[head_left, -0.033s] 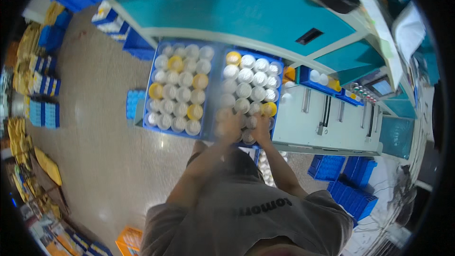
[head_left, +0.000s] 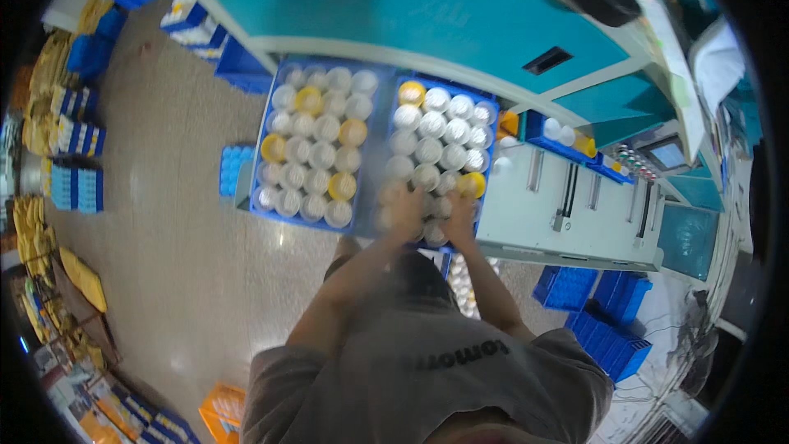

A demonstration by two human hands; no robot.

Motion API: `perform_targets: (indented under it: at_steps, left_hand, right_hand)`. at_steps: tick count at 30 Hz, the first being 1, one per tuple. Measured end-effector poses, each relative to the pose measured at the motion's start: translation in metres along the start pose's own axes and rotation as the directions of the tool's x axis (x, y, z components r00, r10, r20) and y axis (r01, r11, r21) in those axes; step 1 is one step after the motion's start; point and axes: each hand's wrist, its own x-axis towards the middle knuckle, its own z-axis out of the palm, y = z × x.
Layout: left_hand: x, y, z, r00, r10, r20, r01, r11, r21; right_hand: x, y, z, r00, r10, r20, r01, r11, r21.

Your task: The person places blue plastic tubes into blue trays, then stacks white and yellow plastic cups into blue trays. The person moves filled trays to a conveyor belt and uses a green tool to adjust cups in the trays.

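Both hands are down at the near end of the right blue tray (head_left: 491,127), among the white spools (head_left: 427,150) that fill it. My left hand (head_left: 403,212) and right hand (head_left: 460,218) sit side by side on the front row of spools; both are blurred, so I cannot tell how far either grip is closed or whether it has hold of a spool. That tray lies directly ahead of me, its near edge just past my chest, its right side touching a white machine housing (head_left: 567,222).

Just beside it on the left lies a second blue tray (head_left: 261,136), also packed with spools standing on end. In it I count four yellow-topped spools (head_left: 309,99) among the white ones; in the right tray I count two yellow ones, one at the far left corner and one at the right edge near my right hand. The white ones blur together near my hands, so I give no exact total.

Both trays rest low, over a grey speckled floor (head_left: 173,197). Beyond them runs a long teal worktop (head_left: 394,8). Stacks of blue crates (head_left: 608,321) stand at lower right, and yellow and blue packages (head_left: 74,140) line the floor at far left.
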Motion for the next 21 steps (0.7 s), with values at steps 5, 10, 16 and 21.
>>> perform_targets:
  at_steps: [5,10,16,21]
  left_hand:
    - [-0.032,0.011,-0.081,0.982,0.014,-0.190,-0.074,0.946,-0.315]
    - [-0.057,-0.025,-0.178,0.953,0.046,-0.299,-0.142,0.941,-0.306]
    - [-0.111,-0.129,-0.265,0.958,0.078,-0.276,-0.081,0.997,0.004]
    - [-0.095,-0.209,-0.270,0.957,-0.180,-0.226,0.158,0.981,-0.110]
  right_hand:
    - [-0.022,-0.079,-0.058,0.996,0.085,-0.036,-0.086,0.996,-0.029]
    - [-0.019,-0.180,-0.068,0.992,0.042,-0.120,-0.062,0.984,-0.166]
    - [0.017,-0.253,0.029,0.970,-0.237,-0.059,0.242,0.964,0.106]
    - [0.035,-0.259,0.114,0.968,-0.248,-0.043,0.251,0.966,0.064]
